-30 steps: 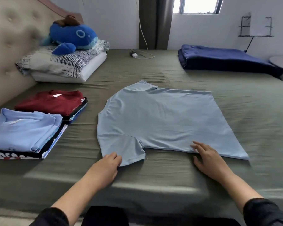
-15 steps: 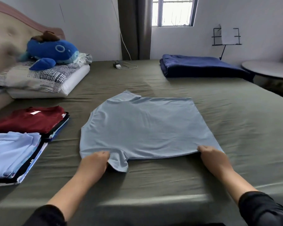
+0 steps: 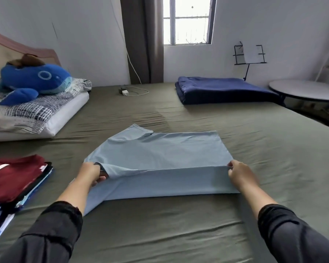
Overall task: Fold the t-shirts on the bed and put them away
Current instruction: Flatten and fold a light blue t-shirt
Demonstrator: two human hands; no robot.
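Head view: we are folding a soft light blue cotton t-shirt [image 3: 160,150] on the wide bed with the olive green sheet [image 3: 254,141].

Our left hand [image 3: 90,172] pinches one end of the near edge and our right hand [image 3: 239,174] pinches the other, well apart, lifting it over. We think this fold has just begun. A pile of folded shirts with a dark red one on top [image 3: 13,177] waits at our left, so some are done. Putting them away is still left.

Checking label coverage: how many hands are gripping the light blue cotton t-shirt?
2. Left hand pinches the light blue cotton t-shirt at its near-left sleeve edge; right hand pinches the near-right edge.
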